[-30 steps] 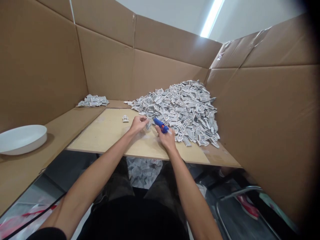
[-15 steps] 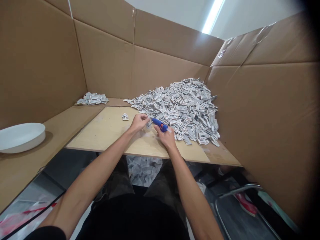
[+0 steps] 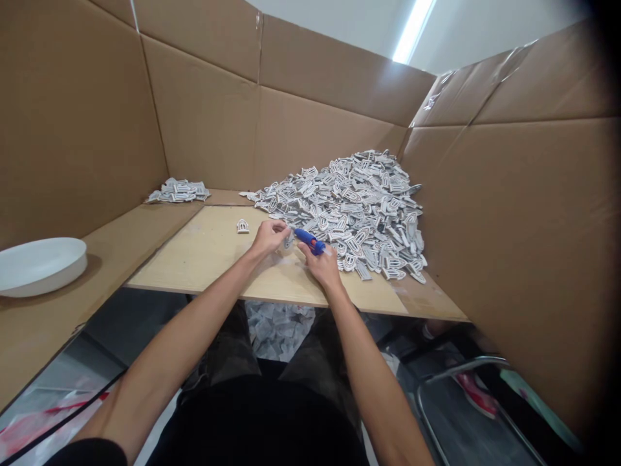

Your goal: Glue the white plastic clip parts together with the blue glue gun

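Note:
My right hand (image 3: 320,260) is wrapped round a blue glue gun (image 3: 309,240) with an orange trigger and a clear stick at its back end. The gun's tip points left, close to a small grey-white arched piece (image 3: 289,241) pinched in the fingers of my left hand (image 3: 270,237). Whether tip and piece touch is too small to tell. A single white arched window-shaped piece (image 3: 242,226) lies on the board (image 3: 194,259), left of my left hand. Just beyond both hands spreads a large heap of similar pieces (image 3: 354,200).
A smaller pile of pieces (image 3: 179,190) sits at the back left. On the left ledge stands a white oval bowl (image 3: 43,266). Cardboard walls (image 3: 208,116) enclose the table. Below the front edge, crumpled whitish material (image 3: 280,330) shows between the legs; a metal-framed chair (image 3: 422,401) stands lower right.
Almost nothing differs. Both hands keep their hold on the arched piece and the glue gun, and the whole view has shifted very slightly.

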Tool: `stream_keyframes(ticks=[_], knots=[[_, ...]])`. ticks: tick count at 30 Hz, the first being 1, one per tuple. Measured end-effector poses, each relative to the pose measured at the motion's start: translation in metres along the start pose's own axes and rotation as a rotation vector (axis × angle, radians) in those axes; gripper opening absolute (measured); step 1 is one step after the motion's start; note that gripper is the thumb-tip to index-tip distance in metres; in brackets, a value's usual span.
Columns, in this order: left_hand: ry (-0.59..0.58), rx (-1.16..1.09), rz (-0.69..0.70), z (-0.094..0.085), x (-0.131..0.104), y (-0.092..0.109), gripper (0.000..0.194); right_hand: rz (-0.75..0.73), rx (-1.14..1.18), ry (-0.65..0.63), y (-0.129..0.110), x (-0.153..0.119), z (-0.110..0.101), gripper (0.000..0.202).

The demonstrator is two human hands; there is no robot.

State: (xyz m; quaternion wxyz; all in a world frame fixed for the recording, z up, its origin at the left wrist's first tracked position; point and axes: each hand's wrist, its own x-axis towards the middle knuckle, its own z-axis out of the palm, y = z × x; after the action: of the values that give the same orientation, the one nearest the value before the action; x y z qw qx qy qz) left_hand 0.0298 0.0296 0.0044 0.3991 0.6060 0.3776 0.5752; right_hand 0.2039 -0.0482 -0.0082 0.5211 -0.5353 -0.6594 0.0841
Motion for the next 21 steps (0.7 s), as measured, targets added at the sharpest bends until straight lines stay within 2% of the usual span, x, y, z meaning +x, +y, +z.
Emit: stream_keyframes(ticks=[3,6,11,14,18,21], knots=[[0.012,0.004,0.006,0.000,-0.002,0.000,0.008,-0.023,-0.022,-0.009,0.001,0.000,0.000,0.057],[0.022,0.021,0.018,-0.002,-0.003,0.000,0.009,-0.103,-0.074,-0.072,0.000,-0.001,-0.001,0.052],[-0.023,0.051,0.047,-0.006,-0.002,-0.001,0.016,-0.243,-0.284,-0.155,-0.003,-0.005,0.000,0.037],[0.008,0.056,-0.002,-0.006,0.000,-0.002,0.017,-0.287,-0.405,-0.091,-0.006,-0.006,0.001,0.029],[0.181,0.113,-0.183,-0.009,0.002,-0.008,0.013,-0.264,-0.381,0.065,-0.005,-0.004,0.000,0.032],[0.220,0.079,-0.231,-0.023,0.009,-0.008,0.017,-0.261,-0.324,0.047,0.000,-0.003,-0.001,0.035]])
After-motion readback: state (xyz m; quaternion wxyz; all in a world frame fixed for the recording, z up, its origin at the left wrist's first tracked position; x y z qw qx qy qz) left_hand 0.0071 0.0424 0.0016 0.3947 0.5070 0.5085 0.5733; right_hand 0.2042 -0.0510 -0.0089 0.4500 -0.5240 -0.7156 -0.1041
